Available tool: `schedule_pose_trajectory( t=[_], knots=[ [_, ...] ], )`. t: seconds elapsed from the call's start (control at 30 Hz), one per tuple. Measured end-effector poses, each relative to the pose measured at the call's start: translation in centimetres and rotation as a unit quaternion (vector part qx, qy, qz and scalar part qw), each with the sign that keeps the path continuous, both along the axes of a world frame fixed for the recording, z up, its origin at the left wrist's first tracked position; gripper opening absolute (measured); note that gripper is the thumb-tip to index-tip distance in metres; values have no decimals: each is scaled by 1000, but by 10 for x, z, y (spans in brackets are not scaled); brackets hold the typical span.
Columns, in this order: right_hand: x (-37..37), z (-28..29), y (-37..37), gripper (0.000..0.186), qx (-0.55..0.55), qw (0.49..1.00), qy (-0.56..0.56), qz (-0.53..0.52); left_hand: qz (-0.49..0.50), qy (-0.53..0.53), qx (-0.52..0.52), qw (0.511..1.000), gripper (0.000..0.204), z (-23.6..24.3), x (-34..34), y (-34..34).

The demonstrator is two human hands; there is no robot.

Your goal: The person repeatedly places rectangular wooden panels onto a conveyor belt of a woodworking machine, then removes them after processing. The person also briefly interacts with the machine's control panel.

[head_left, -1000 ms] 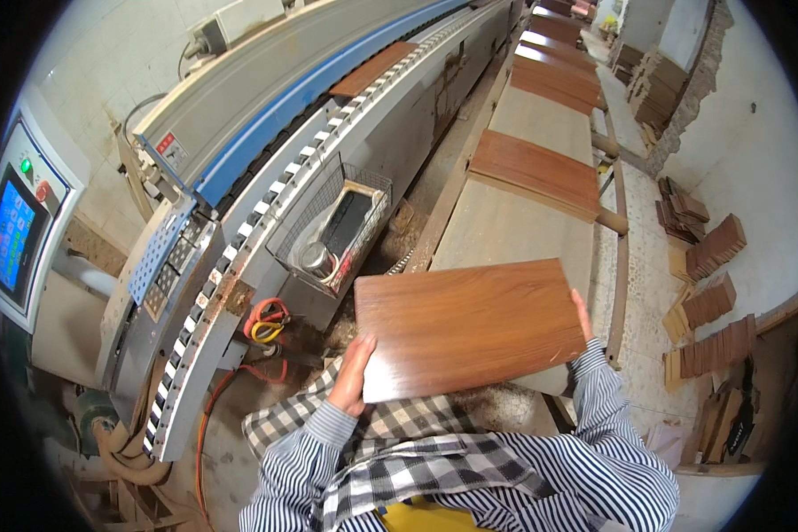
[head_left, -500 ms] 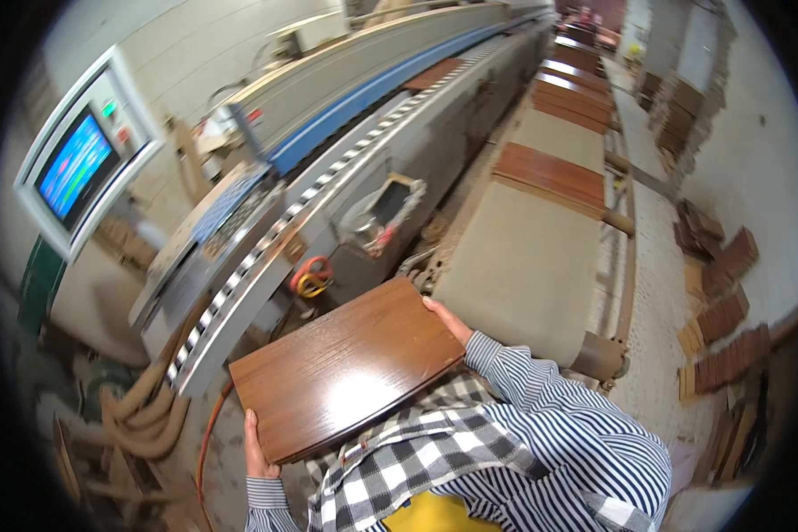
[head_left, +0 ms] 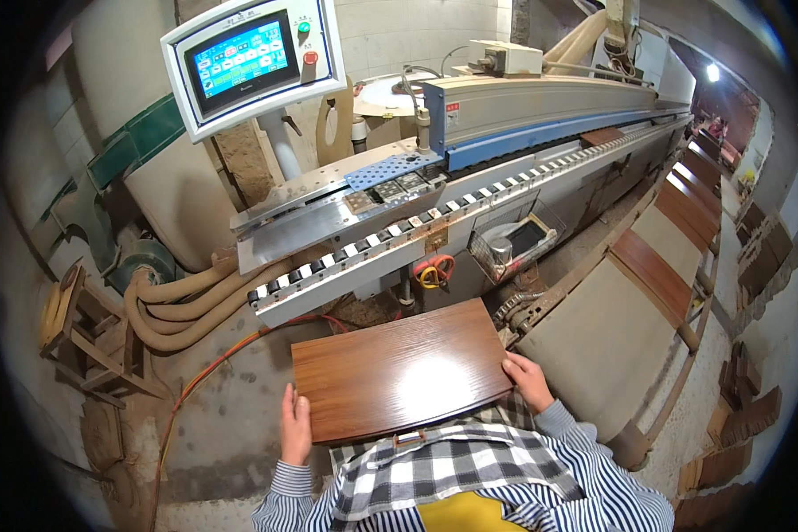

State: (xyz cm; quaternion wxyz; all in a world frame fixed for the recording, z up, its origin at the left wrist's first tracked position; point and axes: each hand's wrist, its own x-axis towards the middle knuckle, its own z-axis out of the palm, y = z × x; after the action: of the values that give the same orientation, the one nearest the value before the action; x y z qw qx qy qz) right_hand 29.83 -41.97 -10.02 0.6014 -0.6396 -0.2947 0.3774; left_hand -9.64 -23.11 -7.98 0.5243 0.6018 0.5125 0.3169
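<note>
Gripping wooden panel (head_left: 399, 372): left hand (head_left: 295, 427), right hand (head_left: 528, 379).

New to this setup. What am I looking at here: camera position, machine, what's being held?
The view comes from a fisheye camera worn on a person's head, looking down, so straight edges bend near the rim. The striped sleeves at the bottom are the person's own arms. The left hand and right hand grip opposite ends of a brown wood-grain panel, held flat in front of the body. Ahead stands a long workshop machine with a roller track along its side and a touchscreen control box. To the right, a conveyor carries more brown panels into the distance.
</note>
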Motion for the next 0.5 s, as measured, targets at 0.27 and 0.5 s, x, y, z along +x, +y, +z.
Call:
schedule_pose_trajectory(
  t=[0.27, 0.5],
  knots=[
    [-5, 18, -18, 45, 7, 960, -278, -34, -16, 41, 93, 995, 62, 15, 38, -4],
    [-2, 75, 24, 57, 122, 974, 189, 16, 38, -97, 96, 990, 60, 22, 43, 6]
  ],
)
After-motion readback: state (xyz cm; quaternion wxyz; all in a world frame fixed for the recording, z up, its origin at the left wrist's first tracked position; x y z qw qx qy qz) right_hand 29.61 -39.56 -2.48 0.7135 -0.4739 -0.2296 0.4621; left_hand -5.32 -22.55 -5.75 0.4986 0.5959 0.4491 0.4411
